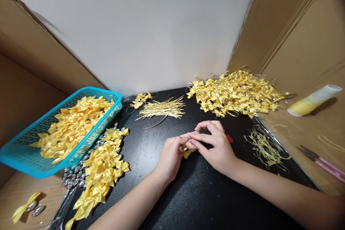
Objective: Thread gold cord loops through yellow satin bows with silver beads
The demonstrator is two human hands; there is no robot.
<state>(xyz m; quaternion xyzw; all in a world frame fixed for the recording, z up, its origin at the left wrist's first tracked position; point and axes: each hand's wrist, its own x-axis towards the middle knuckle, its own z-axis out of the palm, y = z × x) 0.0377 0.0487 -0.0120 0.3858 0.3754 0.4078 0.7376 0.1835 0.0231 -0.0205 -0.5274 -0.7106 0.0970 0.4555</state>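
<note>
In the middle of the black table top [172, 194], my left hand [172, 154] is closed on a yellow ribbon bow [188, 153], which shows just below the fingers. A shiny bead seems to sit at the bow, mostly covered. My right hand [215, 147] meets the left fingertips, its thumb and index finger pinched together over the bow. What that pinch holds is too small to make out. Behind the hands lies a bundle of gold cords [163, 108], with one cord curving loose in front.
At left, a blue basket [107, 120] holds yellow bows, beside silver beads [74, 176] and a row of bows [101, 165]. Finished-looking corded bows [237, 93] are heaped at back right. Cord scraps [266, 149], pink-handled snips [323, 163] and a tube [314, 100] lie right.
</note>
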